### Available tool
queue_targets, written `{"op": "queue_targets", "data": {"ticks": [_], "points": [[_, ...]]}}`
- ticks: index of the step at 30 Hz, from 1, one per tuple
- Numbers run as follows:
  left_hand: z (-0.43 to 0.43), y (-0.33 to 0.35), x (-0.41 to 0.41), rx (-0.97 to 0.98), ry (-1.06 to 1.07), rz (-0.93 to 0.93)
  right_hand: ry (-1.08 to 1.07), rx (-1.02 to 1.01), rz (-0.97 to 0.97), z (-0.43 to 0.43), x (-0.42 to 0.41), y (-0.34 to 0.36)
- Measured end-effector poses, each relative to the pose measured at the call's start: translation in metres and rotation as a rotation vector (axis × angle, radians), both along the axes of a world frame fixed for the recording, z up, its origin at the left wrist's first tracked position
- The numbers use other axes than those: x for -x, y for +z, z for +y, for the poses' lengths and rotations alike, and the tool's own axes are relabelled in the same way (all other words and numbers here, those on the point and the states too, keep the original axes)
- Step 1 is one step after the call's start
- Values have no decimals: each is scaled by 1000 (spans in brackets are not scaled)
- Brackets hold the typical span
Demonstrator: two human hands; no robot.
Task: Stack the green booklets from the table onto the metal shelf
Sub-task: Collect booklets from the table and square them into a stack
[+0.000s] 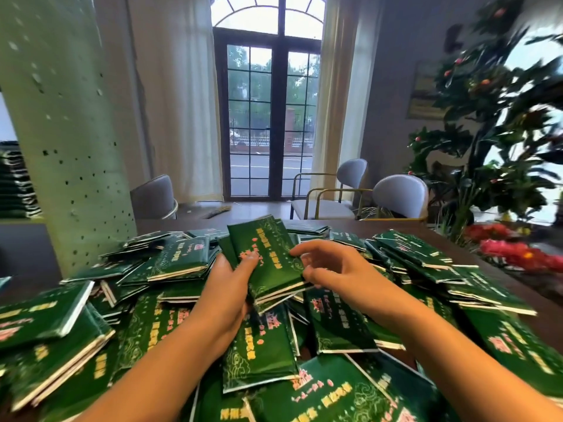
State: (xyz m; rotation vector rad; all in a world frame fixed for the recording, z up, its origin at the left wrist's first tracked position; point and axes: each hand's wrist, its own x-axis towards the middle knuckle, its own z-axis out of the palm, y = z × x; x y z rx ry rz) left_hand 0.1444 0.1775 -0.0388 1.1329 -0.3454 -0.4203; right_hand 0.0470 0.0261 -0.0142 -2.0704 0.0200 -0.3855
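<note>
A big loose heap of green booklets (146,327) with pink and yellow print covers the dark table (524,287). Above the middle of the heap, my left hand (227,287) grips a small stack of booklets (268,260) from its left side, thumb on the top cover. My right hand (330,264) touches the stack's right edge with curled fingers, pinching it lightly. At the far left edge, rows of stacked green booklets (15,184) sit on what looks like a shelf, mostly hidden behind a pillar.
A pale green pillar (61,132) stands at the table's left. Grey chairs (399,196) line the far side, before a tall glass door (269,117). A leafy plant (493,123) and red flowers (518,254) are on the right.
</note>
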Motion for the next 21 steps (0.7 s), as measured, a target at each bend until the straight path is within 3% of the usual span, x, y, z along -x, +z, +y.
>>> {"op": "queue_targets", "data": {"ticks": [8, 21], "points": [[8, -5, -8, -20, 52, -67, 85, 130, 32, -1, -15, 5], [14, -6, 2, -138, 50, -235, 51, 182, -154, -3, -9, -20]]}}
